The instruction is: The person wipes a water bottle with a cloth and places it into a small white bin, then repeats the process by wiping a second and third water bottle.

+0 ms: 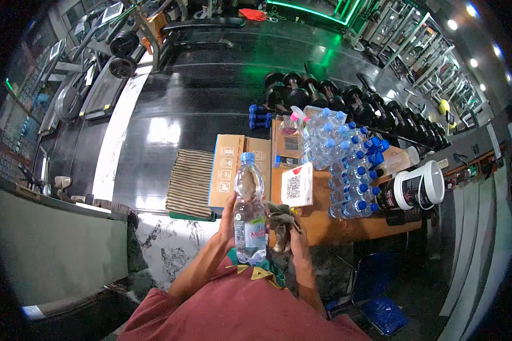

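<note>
A clear plastic water bottle (249,207) with a blue cap stands upright in front of my chest. My left hand (228,223) is closed around its left side, the fingers partly hidden behind it. To the right of the bottle, my right hand (298,241) grips a crumpled grey-brown cloth (281,218). The cloth comes close to the bottle's right side; whether it touches cannot be made out. Beyond my hands a white card with a QR code (293,186) leans on the wooden table (381,228).
Several blue-capped water bottles (352,176) crowd the table. A white-lidded bucket (418,186) lies at the right. A cardboard box (226,170) and a striped mat (189,183) sit to the left. Behind stands a dumbbell rack (375,111); a blue chair (384,314) is lower right.
</note>
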Tool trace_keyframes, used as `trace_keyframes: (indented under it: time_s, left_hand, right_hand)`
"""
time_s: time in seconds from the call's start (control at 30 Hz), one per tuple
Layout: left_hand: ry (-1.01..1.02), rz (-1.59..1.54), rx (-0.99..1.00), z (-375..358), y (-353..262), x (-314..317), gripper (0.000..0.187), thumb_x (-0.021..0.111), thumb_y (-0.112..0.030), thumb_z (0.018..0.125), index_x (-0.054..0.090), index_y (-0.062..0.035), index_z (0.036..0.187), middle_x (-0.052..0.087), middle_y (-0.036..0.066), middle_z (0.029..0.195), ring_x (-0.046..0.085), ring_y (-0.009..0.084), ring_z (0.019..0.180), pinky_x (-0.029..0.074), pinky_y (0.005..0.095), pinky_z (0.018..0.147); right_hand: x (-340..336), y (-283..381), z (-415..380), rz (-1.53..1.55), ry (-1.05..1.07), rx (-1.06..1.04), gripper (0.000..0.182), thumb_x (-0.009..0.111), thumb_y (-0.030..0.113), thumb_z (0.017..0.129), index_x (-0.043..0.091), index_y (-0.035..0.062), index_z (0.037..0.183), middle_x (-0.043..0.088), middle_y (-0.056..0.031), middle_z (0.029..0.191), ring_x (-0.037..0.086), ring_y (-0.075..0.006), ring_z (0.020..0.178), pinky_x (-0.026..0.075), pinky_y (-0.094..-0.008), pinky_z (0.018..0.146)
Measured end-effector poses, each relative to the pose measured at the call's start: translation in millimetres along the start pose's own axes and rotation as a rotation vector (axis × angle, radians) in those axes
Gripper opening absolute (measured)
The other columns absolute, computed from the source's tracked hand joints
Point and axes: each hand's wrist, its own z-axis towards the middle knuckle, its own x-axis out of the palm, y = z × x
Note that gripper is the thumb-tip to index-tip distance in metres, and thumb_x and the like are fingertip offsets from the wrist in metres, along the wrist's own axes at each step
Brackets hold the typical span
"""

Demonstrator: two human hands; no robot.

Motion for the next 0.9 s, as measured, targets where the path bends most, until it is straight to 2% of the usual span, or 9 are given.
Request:
trace_keyframes:
  time_s: [0.13, 0.23, 0.4, 0.53, 0.6, 0.63, 0.73, 0.83, 0.9]
  left_hand:
    - [0.077, -0.065, -0.026, 13.0, 0.8, -12.9, 0.075, 0.035, -0.073, 0.079, 0.052, -0.0057, 0.110, 0.059, 0.016, 0.094, 0.059, 0.0284, 0.081, 0.050, 0.0418, 0.074]
    - [-0.134, 0.000, -0.022, 8.3, 1.2, -5.8, 0.077, 0.033, -0.073, 0.080, 0.052, -0.0054, 0.111, 0.059, 0.015, 0.093, 0.059, 0.0281, 0.083, 0.049, 0.0416, 0.077]
    - [-0.191, 0.200, 0.053, 3.1, 4.5, 0.1, 0.080, 0.028, -0.073, 0.081, 0.049, -0.0043, 0.116, 0.060, 0.015, 0.098, 0.060, 0.0274, 0.088, 0.047, 0.0421, 0.083]
    - [0.048, 0.279, -0.017, 0.4, 3.2, -3.4, 0.081, 0.026, -0.072, 0.082, 0.047, -0.0024, 0.119, 0.059, 0.017, 0.103, 0.061, 0.0277, 0.088, 0.048, 0.0416, 0.082]
    - [0.112, 0.228, -0.041, -0.4, 10.7, -4.9, 0.081, 0.023, -0.071, 0.084, 0.047, -0.0016, 0.119, 0.059, 0.016, 0.102, 0.061, 0.0273, 0.087, 0.049, 0.0403, 0.079]
    - [0.119, 0.232, -0.048, -1.3, 15.7, -3.5, 0.081, 0.023, -0.071, 0.084, 0.047, -0.0016, 0.119, 0.059, 0.016, 0.102, 0.061, 0.0273, 0.087, 0.049, 0.0403, 0.079]
    - [0.085, 0.184, -0.131, -5.1, 30.7, -1.2, 0.085, 0.024, -0.075, 0.080, 0.047, -0.0005, 0.115, 0.059, 0.016, 0.094, 0.060, 0.0291, 0.081, 0.049, 0.0428, 0.077]
    - [0.119, 0.132, -0.235, -15.3, 44.3, 2.9, 0.085, 0.024, -0.075, 0.080, 0.047, -0.0010, 0.115, 0.059, 0.015, 0.094, 0.059, 0.0292, 0.082, 0.049, 0.0421, 0.078]
    - [0.055, 0.278, -0.272, -24.9, 50.4, 6.6, 0.085, 0.025, -0.075, 0.080, 0.048, -0.0014, 0.115, 0.058, 0.014, 0.094, 0.059, 0.0283, 0.084, 0.049, 0.0406, 0.078]
  right_hand:
    - [-5.3, -5.8, -0.1, 0.086, 0.010, -0.043, 0.034, 0.045, 0.006, 0.087, 0.051, 0.0032, 0.121, 0.061, -0.0049, 0.096, 0.057, -0.0105, 0.079, 0.048, -0.0225, 0.066]
    - [-2.7, -4.2, -6.5, 0.091, -0.037, -0.066, 0.034, 0.045, 0.006, 0.087, 0.051, 0.0025, 0.120, 0.061, -0.0051, 0.098, 0.058, -0.0114, 0.082, 0.048, -0.0225, 0.068]
    - [2.8, 0.8, -19.2, 0.133, -0.060, -0.062, 0.032, 0.045, 0.006, 0.087, 0.052, 0.0028, 0.118, 0.061, -0.0074, 0.100, 0.059, -0.0143, 0.090, 0.049, -0.0238, 0.072]
    - [5.4, 8.6, -33.5, 0.216, -0.015, -0.044, 0.030, 0.045, 0.007, 0.088, 0.052, 0.0031, 0.117, 0.061, -0.0085, 0.100, 0.060, -0.0147, 0.090, 0.049, -0.0251, 0.074]
    - [5.0, 8.0, -42.3, 0.104, -0.068, -0.079, 0.030, 0.043, 0.013, 0.091, 0.051, 0.0066, 0.119, 0.060, -0.0036, 0.093, 0.058, -0.0107, 0.072, 0.048, -0.0229, 0.059]
    - [3.8, 6.2, -45.0, 0.108, -0.076, -0.084, 0.030, 0.043, 0.013, 0.091, 0.051, 0.0066, 0.119, 0.060, -0.0036, 0.093, 0.058, -0.0107, 0.072, 0.048, -0.0229, 0.059]
    - [0.1, 2.1, -55.7, 0.034, -0.157, -0.091, 0.030, 0.043, 0.012, 0.090, 0.051, 0.0057, 0.118, 0.060, -0.0051, 0.098, 0.058, -0.0112, 0.081, 0.048, -0.0228, 0.068]
    - [0.3, 0.1, -77.7, 0.182, -0.159, -0.074, 0.031, 0.042, 0.003, 0.088, 0.051, 0.0025, 0.118, 0.060, -0.0063, 0.103, 0.058, -0.0136, 0.092, 0.047, -0.0260, 0.079]
    - [-1.4, -8.2, -98.6, 0.205, -0.320, -0.137, 0.033, 0.042, 0.003, 0.088, 0.050, 0.0022, 0.120, 0.059, -0.0064, 0.107, 0.056, -0.0137, 0.096, 0.046, -0.0258, 0.082]
